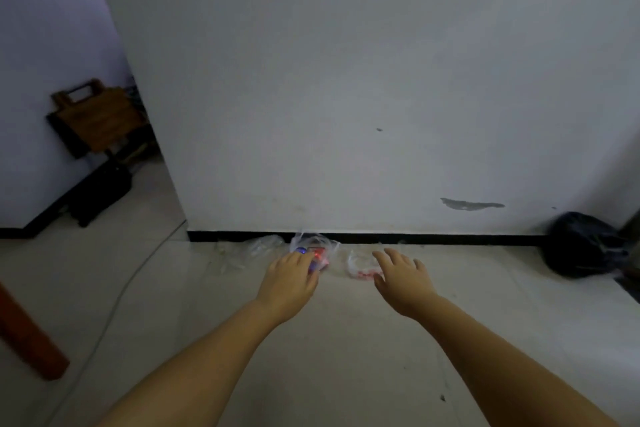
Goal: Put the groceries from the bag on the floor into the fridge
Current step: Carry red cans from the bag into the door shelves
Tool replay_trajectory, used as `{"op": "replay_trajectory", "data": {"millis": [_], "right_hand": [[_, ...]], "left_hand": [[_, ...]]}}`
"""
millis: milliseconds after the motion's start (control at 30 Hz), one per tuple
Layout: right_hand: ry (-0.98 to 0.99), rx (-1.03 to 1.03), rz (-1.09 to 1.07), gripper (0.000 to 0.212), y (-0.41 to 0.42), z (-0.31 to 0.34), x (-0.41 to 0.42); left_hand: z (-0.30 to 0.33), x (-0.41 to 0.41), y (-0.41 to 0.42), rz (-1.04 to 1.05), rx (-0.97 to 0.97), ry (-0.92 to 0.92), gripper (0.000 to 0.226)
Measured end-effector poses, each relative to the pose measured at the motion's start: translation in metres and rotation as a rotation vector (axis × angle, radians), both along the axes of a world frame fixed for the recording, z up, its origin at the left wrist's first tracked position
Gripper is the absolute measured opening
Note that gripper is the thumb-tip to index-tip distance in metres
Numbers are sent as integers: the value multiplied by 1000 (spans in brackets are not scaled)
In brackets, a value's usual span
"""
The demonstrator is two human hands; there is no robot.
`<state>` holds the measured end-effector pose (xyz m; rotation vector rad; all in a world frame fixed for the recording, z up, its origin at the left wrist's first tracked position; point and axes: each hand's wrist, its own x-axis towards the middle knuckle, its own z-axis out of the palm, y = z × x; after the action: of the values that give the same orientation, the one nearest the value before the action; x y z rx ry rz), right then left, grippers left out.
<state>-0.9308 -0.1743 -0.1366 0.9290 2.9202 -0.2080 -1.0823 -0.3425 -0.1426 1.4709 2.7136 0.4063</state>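
Observation:
A clear plastic bag [313, 246] with red and blue packaged items lies on the pale floor against the black skirting. My left hand [289, 276] reaches into it, fingers touching the red and blue items; whether it grips them is hidden. Just to the right lies another small clear bag [360, 265] with something pink-red inside. My right hand [401, 276] hovers over that bag's right edge with fingers spread. A crumpled empty clear bag [258, 246] lies to the left. The fridge is out of view.
A white wall [346, 80] stands right behind the bags. A black rubbish bag [583, 246] sits at the right. A cable [131, 274] runs across the floor at left. A folded wooden chair [93, 114] leans in the back-left room. A reddish-brown wooden leg [27, 333] stands near left.

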Motion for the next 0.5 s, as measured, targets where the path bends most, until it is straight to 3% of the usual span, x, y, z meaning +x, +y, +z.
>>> {"op": "replay_trajectory", "data": {"millis": [133, 267, 500], "right_hand": [[-24, -31, 16, 53, 57, -7, -60], [-22, -35, 57, 51, 114, 1, -121], [-32, -53, 145, 51, 182, 0, -210]], "left_hand": [[-1, -57, 45, 27, 19, 12, 71], [7, -111, 100, 66, 21, 19, 41], [-8, -184, 170, 127, -15, -50, 41]]}}
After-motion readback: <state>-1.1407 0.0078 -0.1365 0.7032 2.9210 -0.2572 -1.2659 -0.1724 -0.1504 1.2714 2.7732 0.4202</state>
